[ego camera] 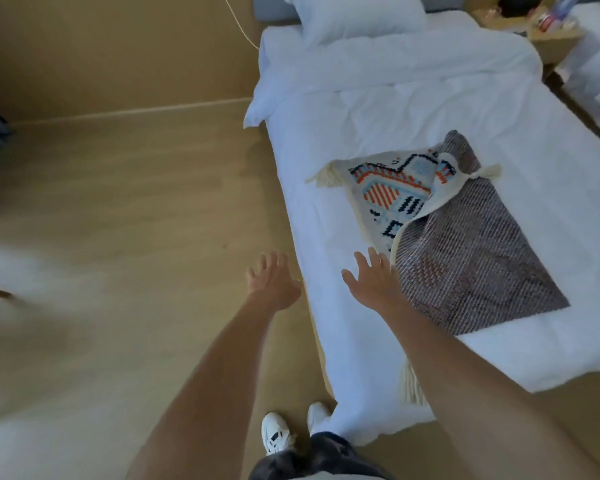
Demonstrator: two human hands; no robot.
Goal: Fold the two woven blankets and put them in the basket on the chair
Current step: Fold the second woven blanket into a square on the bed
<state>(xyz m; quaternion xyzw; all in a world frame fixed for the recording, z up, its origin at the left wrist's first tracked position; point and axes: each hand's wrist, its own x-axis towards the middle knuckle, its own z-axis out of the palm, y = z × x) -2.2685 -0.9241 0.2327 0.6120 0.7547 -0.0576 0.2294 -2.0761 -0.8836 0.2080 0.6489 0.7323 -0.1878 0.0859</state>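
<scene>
Blankets lie on the big white bed, which fills the space in front of the right hand and off to its right side. The tan floor spreads out under the left hand and far off to its left. A white pillow sits at the far end of the bed, a long way ahead of both hands. The dark blanket is brown and woven and lies flat, just to the right of the right hand. The pale blanket has orange, blue and black shapes and cream tassels. It lies just ahead of the right hand and partly on top of the dark one. The right hand is over the bed with its fingers spread wide and straight, holding nothing. Its fingertips are right beside the near edge of the pale blanket, but I cannot tell if they touch it. The left hand is spread wide too and holds nothing. It hangs over the floor, just beside the edge of the bed. Two white shoes stand on the floor, down below both hands, close to the bed corner. A cream tassel hangs off the bed edge under the right arm.
</scene>
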